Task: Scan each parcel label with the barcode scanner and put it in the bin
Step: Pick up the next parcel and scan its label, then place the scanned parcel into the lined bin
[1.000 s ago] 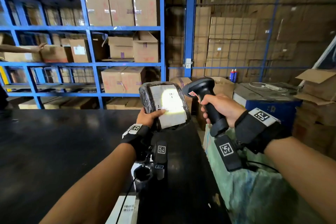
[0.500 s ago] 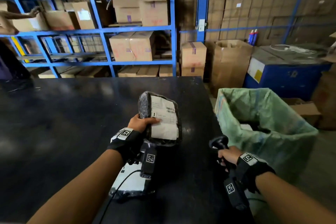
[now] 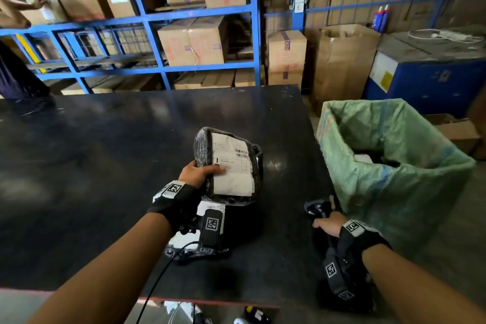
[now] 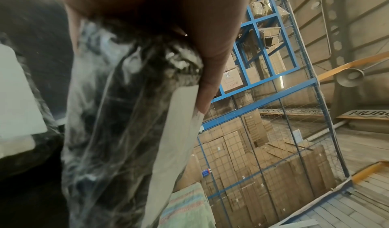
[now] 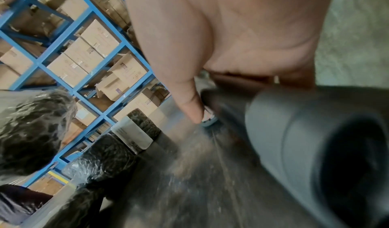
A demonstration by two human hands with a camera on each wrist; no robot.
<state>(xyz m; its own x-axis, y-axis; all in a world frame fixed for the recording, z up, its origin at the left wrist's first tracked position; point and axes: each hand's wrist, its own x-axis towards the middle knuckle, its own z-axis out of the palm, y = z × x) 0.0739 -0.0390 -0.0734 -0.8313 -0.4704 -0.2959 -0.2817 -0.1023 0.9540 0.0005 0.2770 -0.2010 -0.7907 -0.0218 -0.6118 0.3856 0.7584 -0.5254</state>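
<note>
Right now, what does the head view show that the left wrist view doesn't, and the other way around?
Only the head view shows the right hand gripping the barcode scanner low at the table's right edge, the barcodes on the parcel's label, and a second parcel under the left wrist. Only the left wrist view shows the parcel's edge close up, with the thumb on the label's edge. Both show the left hand gripping the black parcel, the green bin and the blue shelving.

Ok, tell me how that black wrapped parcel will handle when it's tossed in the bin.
The parcel is probably light: the left hand holds it alone by one edge. Its glossy wrap looks slippery. It seems fairly firm, keeping its shape.
</note>
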